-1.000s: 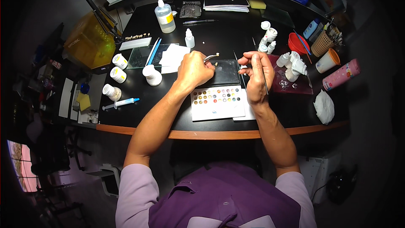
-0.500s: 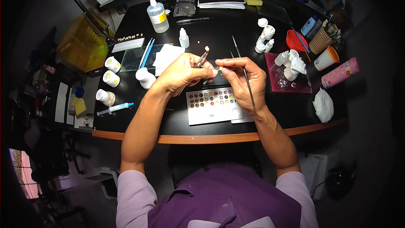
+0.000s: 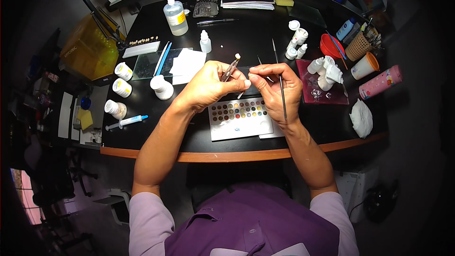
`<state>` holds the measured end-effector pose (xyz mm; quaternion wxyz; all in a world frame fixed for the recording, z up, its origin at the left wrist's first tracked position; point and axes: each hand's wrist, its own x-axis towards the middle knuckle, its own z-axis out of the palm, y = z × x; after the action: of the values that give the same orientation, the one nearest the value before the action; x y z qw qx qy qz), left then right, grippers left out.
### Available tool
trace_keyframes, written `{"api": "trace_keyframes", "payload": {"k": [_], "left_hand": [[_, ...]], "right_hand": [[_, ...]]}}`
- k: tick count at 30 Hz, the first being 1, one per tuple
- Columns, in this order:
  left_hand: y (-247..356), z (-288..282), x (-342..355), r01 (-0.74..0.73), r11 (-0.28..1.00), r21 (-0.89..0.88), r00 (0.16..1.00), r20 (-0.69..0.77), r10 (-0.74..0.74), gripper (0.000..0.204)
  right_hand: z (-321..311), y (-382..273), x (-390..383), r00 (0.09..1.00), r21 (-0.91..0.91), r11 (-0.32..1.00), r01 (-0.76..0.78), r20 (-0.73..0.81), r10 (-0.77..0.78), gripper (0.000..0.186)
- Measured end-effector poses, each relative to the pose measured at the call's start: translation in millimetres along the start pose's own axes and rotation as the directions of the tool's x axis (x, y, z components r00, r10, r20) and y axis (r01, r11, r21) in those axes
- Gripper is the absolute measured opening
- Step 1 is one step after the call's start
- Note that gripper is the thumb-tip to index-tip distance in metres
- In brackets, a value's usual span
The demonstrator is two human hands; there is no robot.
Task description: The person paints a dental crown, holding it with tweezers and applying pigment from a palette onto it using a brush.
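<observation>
My left hand (image 3: pixel 208 85) is closed around dark metal tweezers (image 3: pixel 230 70), which point up and away from me. At their tip sits a small whitish tooth-like piece (image 3: pixel 237 57). My right hand (image 3: pixel 290 87) holds a thin dark brush (image 3: pixel 282 97) between its fingers, with the bristle end pointing away. Its thumb and forefinger are pinched together close to the left fingertips; whatever lies between them is too small to make out. Just below both hands lies a white palette (image 3: pixel 237 130) with rows of small coloured wells.
Left: white jars (image 3: pixel 162 87), a syringe (image 3: pixel 134 121), white paper (image 3: pixel 187 66) on a glass slab and tooth shade tabs (image 3: pixel 142 49). Behind: a large clear bottle (image 3: pixel 176 18) and a dropper bottle (image 3: pixel 204 42). Right: a red tray (image 3: pixel 310 92), a red bowl (image 3: pixel 328 46) and a pink bottle (image 3: pixel 380 82).
The tweezers and the piece at their tip have shifted slightly right. The right fingertips have drawn a little apart from the left ones, and a small pale piece seen between them is out of sight.
</observation>
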<state>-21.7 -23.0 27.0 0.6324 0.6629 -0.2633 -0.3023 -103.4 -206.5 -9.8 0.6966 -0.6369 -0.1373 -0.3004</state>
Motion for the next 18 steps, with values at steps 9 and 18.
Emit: {"api": "trace_keyframes", "payload": {"k": [9, 18], "left_hand": [[-9, 5, 8, -0.198, 0.980, -0.034, 0.963, -0.194, 0.188, 0.020], [-10, 21, 5, -0.254, 0.954, -0.162, 0.941, -0.268, 0.205, 0.016]], "right_hand": [[-1, -3, -4, 0.971, 0.016, 0.972, -0.236, 0.030, 0.235, 0.013], [13, 0, -12, 0.971, 0.052, 0.969, -0.240, 0.007, 0.240, 0.015]]}}
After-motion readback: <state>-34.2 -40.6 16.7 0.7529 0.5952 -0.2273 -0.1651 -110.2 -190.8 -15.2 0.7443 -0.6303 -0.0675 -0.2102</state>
